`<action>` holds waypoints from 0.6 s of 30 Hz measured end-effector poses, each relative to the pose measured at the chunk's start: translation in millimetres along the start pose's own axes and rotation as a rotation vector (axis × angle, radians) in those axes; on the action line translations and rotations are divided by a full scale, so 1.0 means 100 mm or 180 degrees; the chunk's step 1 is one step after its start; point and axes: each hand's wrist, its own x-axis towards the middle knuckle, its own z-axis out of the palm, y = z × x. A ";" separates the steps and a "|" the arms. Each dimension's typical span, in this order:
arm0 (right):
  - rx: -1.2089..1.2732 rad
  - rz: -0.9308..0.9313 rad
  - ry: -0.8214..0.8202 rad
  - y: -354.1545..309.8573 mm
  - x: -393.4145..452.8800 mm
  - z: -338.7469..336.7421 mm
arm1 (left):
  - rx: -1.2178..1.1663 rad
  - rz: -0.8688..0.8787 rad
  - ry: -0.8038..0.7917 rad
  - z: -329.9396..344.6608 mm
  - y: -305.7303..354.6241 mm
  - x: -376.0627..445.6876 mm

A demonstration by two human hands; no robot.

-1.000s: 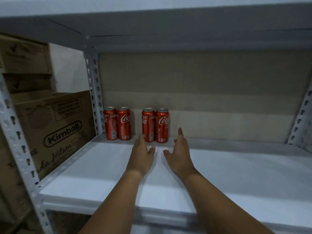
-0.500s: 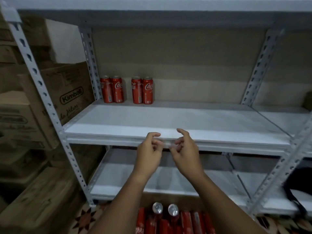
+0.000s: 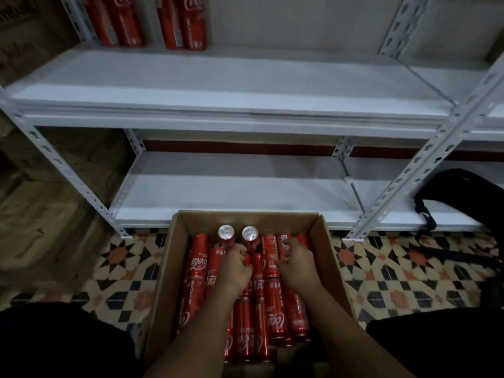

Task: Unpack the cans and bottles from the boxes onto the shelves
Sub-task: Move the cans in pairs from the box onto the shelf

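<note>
In the cardboard box (image 3: 324, 257) on the floor, red cans (image 3: 275, 320) marked "Coca-Cola" lie in rows. The left hand (image 3: 236, 270) and right hand (image 3: 298, 266) curl their fingers around cans. Four cans (image 3: 180, 20) stand on the shelf (image 3: 231, 85).

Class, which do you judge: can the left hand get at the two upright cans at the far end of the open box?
Probably yes. The left hand is already inside the cardboard box, just short of the two upright cans, with no flap or lid covering them.
</note>
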 end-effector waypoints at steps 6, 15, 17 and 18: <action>-0.0459 0.0290 -0.0738 0.50 -0.15 0.41 | 0.1303 -0.0358 -0.0137 0.28 -0.54 -0.07; -0.2023 0.0217 -0.1264 0.86 -0.43 1.00 | 0.2598 0.0244 -0.0519 0.57 -0.98 0.15; -0.2261 0.0045 -0.0981 0.96 -0.50 1.11 | 0.2727 0.0296 -0.0519 0.65 -1.06 0.20; -0.2274 0.0016 -0.0845 1.01 -0.52 1.17 | 0.2792 0.0311 -0.0492 0.67 -1.10 0.22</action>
